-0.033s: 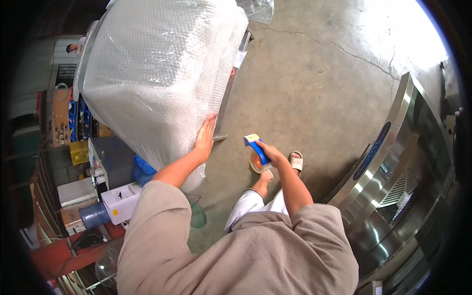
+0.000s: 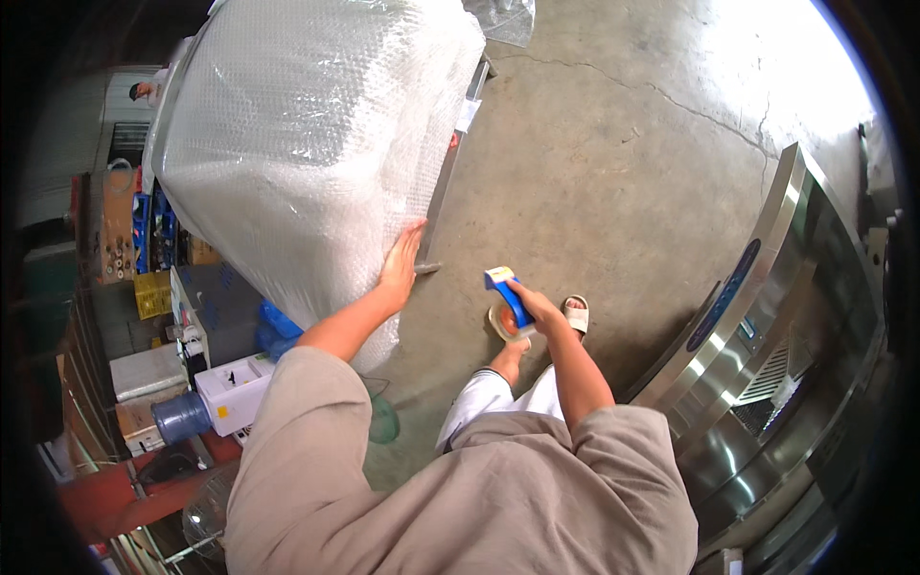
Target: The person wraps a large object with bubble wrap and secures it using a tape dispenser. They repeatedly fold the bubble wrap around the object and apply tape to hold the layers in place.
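Observation:
A large, bulky object wrapped in clear bubble wrap (image 2: 287,144) fills the upper left. My left hand (image 2: 399,261) lies flat against the wrap's lower right edge, its fingers stretched out and together. In my right hand (image 2: 539,309) is a blue tape dispenser (image 2: 518,303) with a yellowish head and a roll of clear tape. I hold it by the handle, out over the floor and apart from the wrapped object. A metal edge (image 2: 447,187) of whatever is wrapped shows below the wrap's right side.
To the right stands a stainless steel range hood (image 2: 776,316). On the left are a blue water bottle (image 2: 180,419), a white box (image 2: 233,393) and a yellow crate (image 2: 153,295). Another person (image 2: 146,91) is at the far left. Cracked concrete floor (image 2: 594,163) lies between.
The tape dispenser in my right hand has shifted slightly to the right and nearer to me. My left hand stays on the bubble wrap.

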The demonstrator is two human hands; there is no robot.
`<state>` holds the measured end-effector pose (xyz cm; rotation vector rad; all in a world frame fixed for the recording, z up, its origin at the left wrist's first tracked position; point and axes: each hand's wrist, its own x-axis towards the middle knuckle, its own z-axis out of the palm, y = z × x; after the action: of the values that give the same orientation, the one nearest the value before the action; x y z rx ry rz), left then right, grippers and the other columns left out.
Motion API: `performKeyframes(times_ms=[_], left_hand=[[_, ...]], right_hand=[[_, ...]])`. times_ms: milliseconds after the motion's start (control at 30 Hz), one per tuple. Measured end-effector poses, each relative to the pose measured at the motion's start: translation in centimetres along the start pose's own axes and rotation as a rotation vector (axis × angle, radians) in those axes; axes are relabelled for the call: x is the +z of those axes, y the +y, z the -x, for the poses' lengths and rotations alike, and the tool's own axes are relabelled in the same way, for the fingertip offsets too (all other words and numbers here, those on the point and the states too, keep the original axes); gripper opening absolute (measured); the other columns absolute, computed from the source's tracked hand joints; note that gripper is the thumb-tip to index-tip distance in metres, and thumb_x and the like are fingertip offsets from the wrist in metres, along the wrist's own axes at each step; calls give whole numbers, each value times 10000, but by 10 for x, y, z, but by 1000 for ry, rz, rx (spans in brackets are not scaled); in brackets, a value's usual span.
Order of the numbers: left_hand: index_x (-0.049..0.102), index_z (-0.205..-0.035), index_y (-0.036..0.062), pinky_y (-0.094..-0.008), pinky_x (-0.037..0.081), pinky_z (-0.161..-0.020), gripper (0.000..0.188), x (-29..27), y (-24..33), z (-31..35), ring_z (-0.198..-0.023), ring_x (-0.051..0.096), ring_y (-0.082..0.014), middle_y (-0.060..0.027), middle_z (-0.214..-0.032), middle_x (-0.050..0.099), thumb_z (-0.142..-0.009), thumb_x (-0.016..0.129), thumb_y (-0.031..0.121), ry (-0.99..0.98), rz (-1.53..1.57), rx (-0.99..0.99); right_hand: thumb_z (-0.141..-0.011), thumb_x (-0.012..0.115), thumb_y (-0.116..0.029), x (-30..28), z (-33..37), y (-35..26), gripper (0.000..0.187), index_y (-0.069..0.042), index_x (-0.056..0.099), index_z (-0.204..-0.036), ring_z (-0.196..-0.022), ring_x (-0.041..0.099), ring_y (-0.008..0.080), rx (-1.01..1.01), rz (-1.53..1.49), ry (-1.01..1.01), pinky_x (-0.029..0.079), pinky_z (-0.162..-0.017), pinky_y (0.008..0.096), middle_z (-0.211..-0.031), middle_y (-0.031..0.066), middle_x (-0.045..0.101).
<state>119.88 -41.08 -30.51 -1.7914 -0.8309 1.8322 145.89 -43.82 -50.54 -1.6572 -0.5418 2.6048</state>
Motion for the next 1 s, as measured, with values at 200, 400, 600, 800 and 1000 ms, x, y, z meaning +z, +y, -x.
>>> performKeyframes(times_ms=[200, 400, 600, 800, 1000], left_hand=[[254, -1603, -17, -510, -90, -1277, 741, -7, 8, -6, -1598, 2, -319, -133, -1728, 85, -1036, 366, 446, 73, 234, -45], [527, -1441, -33, -430, 420, -1109, 593, -39, 15, 68, -1330, 551, -272, -164, -1387, 619, -1031, 553, 395, 196, 2163, -355], [652, -1313, 6, -319, 470, -1008, 445, -14, 22, 167, -1131, 632, -151, -75, -1182, 710, -1043, 614, 358, 211, 3266, -456], [731, -1112, 11, -246, 501, -855, 236, 15, 5, 199, -935, 646, -91, -32, -1016, 732, -1023, 663, 219, 410, 3234, -664], [720, -1025, 23, -301, 520, -835, 194, 64, 14, 187, -872, 661, -135, -27, -930, 722, -1022, 655, 206, 815, 2543, -1309]], right_hand=[[-882, 680, -660, -45, 34, 73, 578, -83, 720, -866, -605, 647, 185, 61, -85, 165, 540, -617, 321, -769, 73, 705], [-873, 735, -575, 5, 104, 8, 665, 79, 739, -996, -738, 657, 146, -410, 274, 68, 524, -687, 337, -818, 77, 707], [-824, 784, -563, 97, 176, -74, 640, 40, 716, -1027, -729, 698, 285, -880, 733, -251, 537, -694, 408, -793, 186, 713], [-801, 779, -622, 151, 199, -107, 648, 9, 660, -888, -683, 672, 399, -1058, 952, -318, 519, -656, 477, -711, 211, 664], [-841, 711, -665, 182, 190, -94, 682, 12, 668, -915, -734, 693, 431, -970, 1037, -181, 542, -707, 503, -770, 233, 692]])
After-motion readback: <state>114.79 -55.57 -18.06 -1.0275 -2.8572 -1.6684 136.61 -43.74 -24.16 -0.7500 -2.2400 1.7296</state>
